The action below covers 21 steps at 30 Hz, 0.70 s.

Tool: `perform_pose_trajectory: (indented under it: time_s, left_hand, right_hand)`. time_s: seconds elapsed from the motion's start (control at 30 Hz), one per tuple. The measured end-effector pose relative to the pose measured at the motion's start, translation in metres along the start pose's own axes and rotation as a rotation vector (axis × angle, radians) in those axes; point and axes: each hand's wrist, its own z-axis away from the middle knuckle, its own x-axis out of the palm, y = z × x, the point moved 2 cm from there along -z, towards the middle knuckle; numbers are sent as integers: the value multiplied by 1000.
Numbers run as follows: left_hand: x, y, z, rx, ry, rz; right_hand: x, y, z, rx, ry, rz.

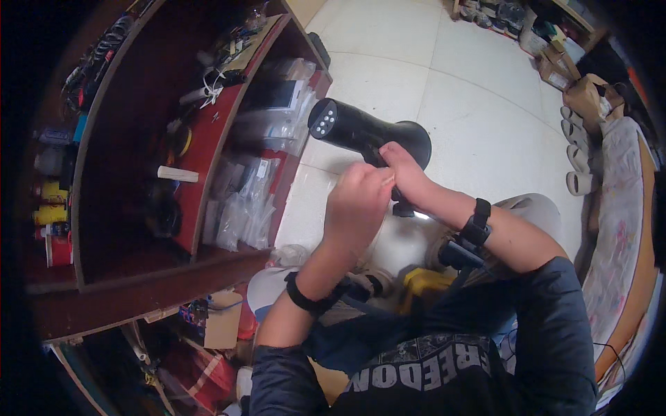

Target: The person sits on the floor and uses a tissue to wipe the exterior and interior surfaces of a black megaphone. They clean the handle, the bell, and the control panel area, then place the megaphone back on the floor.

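Observation:
A black device [361, 130] shaped like a pistol-grip lamp is held up in front of me over the pale floor. Its left end has a slanted face with several white dots, and its right end flares into a wide round rim. My right hand [411, 179] is closed around its handle, whose lower end [402, 208] shows beneath the fingers. Against the right hand and handle presses my left hand [357, 202], fingers closed; a small pale edge shows between the two hands, too small to name. Black bands circle both wrists.
Left stands a dark red shelf unit [132, 281] with plastic packets [243, 201], cables and a pale wooden block [177, 174]. Slippers [577, 156] line the right side beside a cloth-covered edge [617, 229]. Something yellow [422, 286] lies below my hands. Boxes [558, 66] stand far right.

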Motion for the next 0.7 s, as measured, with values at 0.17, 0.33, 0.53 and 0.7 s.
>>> perform_pose_trajectory:
  time_s: [0.17,0.33,0.53,0.7]
  left_hand:
    - [-13,-23,-21,57,67,15]
    - [-11,-30,-14,-46,55,-14]
    - [-6,-38,-8,-125,83,98]
    - [-6,-39,-10,-129,95,136]
  right_hand:
    - [0,2,-1,-133,29,129]
    - [3,7,1,-104,31,207]
    - [8,-17,11,20,-35,-215]
    - [2,-24,11,-50,-128,-395]
